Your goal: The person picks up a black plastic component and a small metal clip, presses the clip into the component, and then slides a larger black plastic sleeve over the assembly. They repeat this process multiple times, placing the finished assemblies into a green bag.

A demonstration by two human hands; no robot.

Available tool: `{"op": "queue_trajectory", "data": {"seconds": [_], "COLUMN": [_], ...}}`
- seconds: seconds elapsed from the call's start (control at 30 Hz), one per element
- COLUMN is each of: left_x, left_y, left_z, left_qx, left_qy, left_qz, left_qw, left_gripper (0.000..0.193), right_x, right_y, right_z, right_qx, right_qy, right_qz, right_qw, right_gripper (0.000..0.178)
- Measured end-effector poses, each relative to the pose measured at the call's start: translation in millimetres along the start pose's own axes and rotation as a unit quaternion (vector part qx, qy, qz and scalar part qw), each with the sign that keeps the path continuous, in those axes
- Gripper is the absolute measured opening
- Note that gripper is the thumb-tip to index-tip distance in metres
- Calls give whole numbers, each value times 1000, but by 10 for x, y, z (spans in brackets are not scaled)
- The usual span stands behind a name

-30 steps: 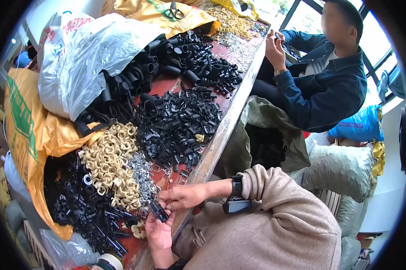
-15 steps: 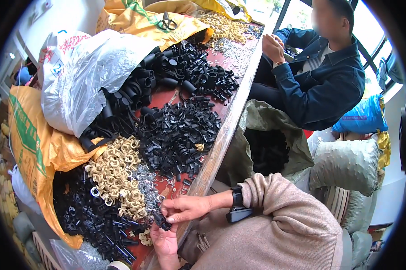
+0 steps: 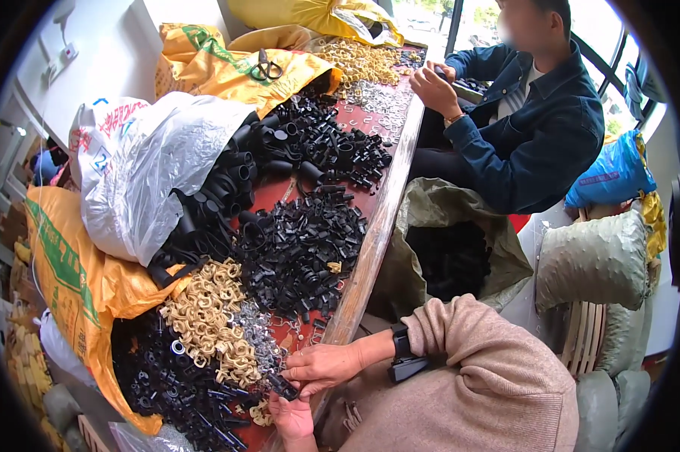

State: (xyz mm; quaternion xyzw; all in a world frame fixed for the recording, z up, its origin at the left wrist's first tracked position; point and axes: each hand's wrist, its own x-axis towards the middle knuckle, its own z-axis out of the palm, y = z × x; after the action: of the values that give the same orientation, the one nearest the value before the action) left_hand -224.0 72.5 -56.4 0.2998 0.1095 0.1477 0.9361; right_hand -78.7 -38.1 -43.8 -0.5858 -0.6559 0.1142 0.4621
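On my feed the table (image 3: 373, 262) now sits lower, yet the black part (image 3: 284, 387) stays near its edge, so it isn't set down. The left hand (image 3: 292, 419) and right hand (image 3: 329, 367) both pinch it narrowly; fingers mask its shape, and the left forearm (image 3: 302, 444) is cut off.

A workshop; heaped black parts (image 3: 302, 252), bulging sacks (image 3: 592, 260), long worktable (image 3: 383, 218).

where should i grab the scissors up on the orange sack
The scissors are probably best taken by the handle loops, coming from the picture's lower side: they lie on the orange sack with the loops toward you and the blades pointing toward the picture's top.
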Motion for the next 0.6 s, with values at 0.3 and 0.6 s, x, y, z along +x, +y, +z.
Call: {"op": "queue_trajectory", "data": {"seconds": [0.3,0.6], "left_x": [-5,-62], "left_y": [-22,-22], "left_z": [-4,-19], "left_qx": [-4,-22], "left_qy": [-28,-12], "left_qz": [8,-3], "left_qw": [1000,1000], "left_gripper": [33,36], "right_x": [-71,-52], "right_y": [-84,-104], "right_z": [5,13], "right_qx": [19,19], "right_qy": [84,89], "right_qz": [23,-32], "right_qw": [996,995], "right_gripper": [29,16]}}
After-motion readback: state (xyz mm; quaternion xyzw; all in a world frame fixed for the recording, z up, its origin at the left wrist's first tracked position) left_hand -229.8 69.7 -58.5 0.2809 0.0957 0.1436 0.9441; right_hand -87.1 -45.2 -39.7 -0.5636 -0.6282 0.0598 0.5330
